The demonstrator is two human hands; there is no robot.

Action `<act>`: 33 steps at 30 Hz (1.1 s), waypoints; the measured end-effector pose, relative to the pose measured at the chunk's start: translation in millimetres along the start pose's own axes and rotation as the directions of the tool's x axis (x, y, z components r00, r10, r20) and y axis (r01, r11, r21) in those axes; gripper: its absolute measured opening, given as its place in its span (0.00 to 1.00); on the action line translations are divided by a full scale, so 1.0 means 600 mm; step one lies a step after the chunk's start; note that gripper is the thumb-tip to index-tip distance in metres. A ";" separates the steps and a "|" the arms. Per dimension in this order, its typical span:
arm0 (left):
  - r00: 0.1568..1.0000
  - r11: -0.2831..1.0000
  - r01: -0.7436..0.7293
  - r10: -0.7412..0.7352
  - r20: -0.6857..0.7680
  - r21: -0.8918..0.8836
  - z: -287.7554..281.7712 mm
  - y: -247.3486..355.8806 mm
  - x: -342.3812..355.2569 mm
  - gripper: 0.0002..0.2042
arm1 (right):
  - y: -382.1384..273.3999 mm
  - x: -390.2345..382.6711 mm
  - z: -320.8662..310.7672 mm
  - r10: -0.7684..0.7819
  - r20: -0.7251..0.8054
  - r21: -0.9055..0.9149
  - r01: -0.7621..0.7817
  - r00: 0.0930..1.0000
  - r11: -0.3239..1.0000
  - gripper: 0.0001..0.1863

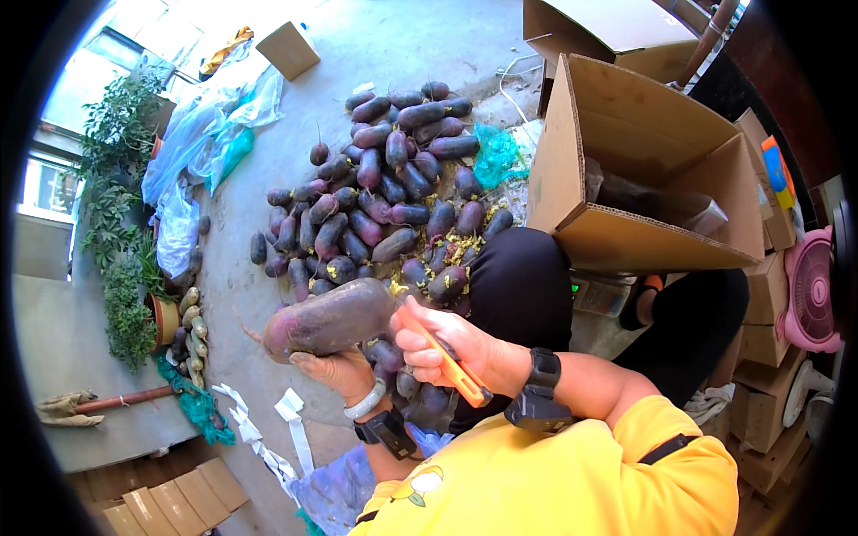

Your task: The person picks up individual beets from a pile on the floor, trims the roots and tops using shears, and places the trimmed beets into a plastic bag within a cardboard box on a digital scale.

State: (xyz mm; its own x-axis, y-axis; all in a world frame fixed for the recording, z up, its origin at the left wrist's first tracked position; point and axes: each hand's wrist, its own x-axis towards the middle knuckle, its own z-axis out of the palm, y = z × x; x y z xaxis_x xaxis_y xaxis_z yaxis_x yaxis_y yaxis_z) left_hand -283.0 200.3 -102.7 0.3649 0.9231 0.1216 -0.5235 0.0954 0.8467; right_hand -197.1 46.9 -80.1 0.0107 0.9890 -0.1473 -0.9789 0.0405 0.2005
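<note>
My left hand [341, 373] is closed around the underside of a large dark purple radish [326, 320], its thin root pointing left. In my right hand [460, 344] is an orange utility knife [458, 373], gripped at the radish's right, leafy end. Yellowish leaf stubs [396, 288] show at that end; the blade itself is too blurred to make out. Beyond my hands lies a big pile of purple radishes [365, 228] on the concrete floor, with yellow trimmings [458, 250] scattered over its near right side.
A large open cardboard box [661, 241] stands at my right, on or beside a scale [601, 293] with a green display. A pink fan [809, 290] and stacked cartons are farther right. Potted plants [121, 223], plastic sheeting [210, 121] and white strips [255, 429] lie leftward.
</note>
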 end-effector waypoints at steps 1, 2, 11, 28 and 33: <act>1.000 1.000 -0.001 0.001 0.005 0.006 -0.006 -0.001 0.002 0.37 | -0.001 0.002 0.001 0.000 -0.001 0.014 0.000 1.000 1.000 0.18; 1.000 1.000 -0.001 0.001 0.011 0.011 -0.011 -0.002 0.003 0.36 | -0.002 0.004 0.001 0.000 -0.003 0.028 0.000 1.000 1.000 0.18; 0.997 0.994 0.040 -0.033 -0.069 0.106 -0.011 0.009 -0.021 0.33 | -0.094 -0.010 0.058 -0.223 0.181 0.220 0.181 0.958 0.958 0.22; 0.796 0.679 0.565 -0.599 0.091 -0.469 -0.014 0.004 0.009 0.24 | -0.032 -0.009 0.039 -0.251 -0.005 -0.893 0.108 0.968 0.436 0.09; 0.747 0.632 0.540 -0.664 -0.029 -0.556 -0.006 -0.003 0.011 0.26 | -0.018 -0.022 0.049 -0.577 0.346 -0.921 0.151 0.740 -0.359 0.11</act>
State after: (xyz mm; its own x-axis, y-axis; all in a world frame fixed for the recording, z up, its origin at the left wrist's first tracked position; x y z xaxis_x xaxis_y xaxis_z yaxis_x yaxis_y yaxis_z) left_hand -282.6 207.5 -105.1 0.5976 0.6373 -0.4866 -0.5620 0.7657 0.3126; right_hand -180.8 37.8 -51.9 0.6436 0.7574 0.1102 0.1648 0.0035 -0.9863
